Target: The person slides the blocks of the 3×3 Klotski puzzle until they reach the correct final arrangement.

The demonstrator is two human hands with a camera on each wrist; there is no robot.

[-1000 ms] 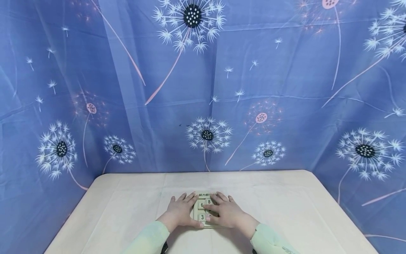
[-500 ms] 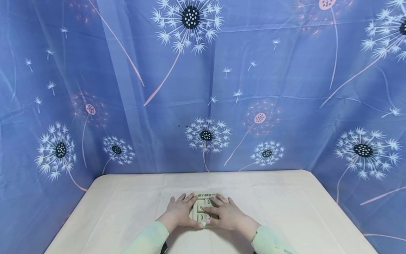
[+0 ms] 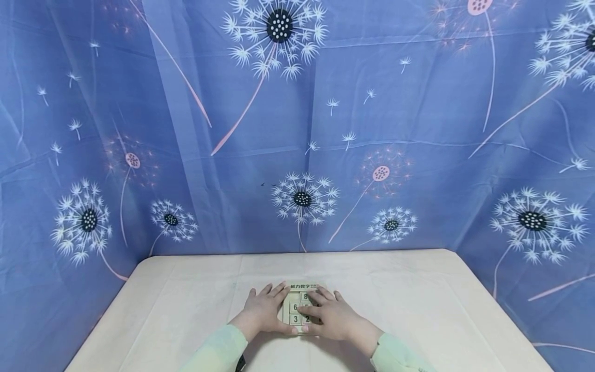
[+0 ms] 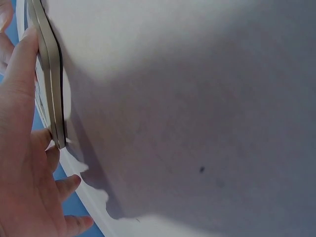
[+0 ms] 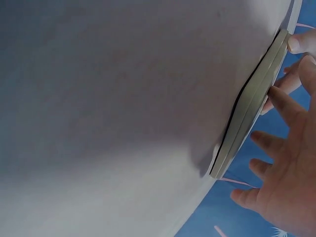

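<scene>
A pale green sliding number puzzle (image 3: 286, 309) lies on the table between both hands. My left hand (image 3: 266, 308) holds its left side, thumb at the near edge and fingers at the far corner. My right hand (image 3: 335, 316) spreads over the right side, its index fingertip at the 6 tile (image 3: 294, 307) and its thumb at the near edge. Beyond the 6 an empty slot shows. The 8 tile (image 3: 304, 296), the 3 tile (image 3: 295, 319) and the 2 tile (image 3: 307, 320) are visible; the right hand hides most others. In the right wrist view the puzzle's side (image 5: 242, 116) shows edge-on.
A cream cloth covers the table (image 3: 200, 289), whose rounded far corners meet a blue curtain (image 3: 260, 206) with dandelion prints. The curtain also stands along both sides. Light green sleeves (image 3: 218, 349) cover the forearms.
The 6 tile has slid towards the near side, against the row with the 3, leaving an empty slot behind it. The right index finger moved slightly nearer with it; the left hand stayed put.
</scene>
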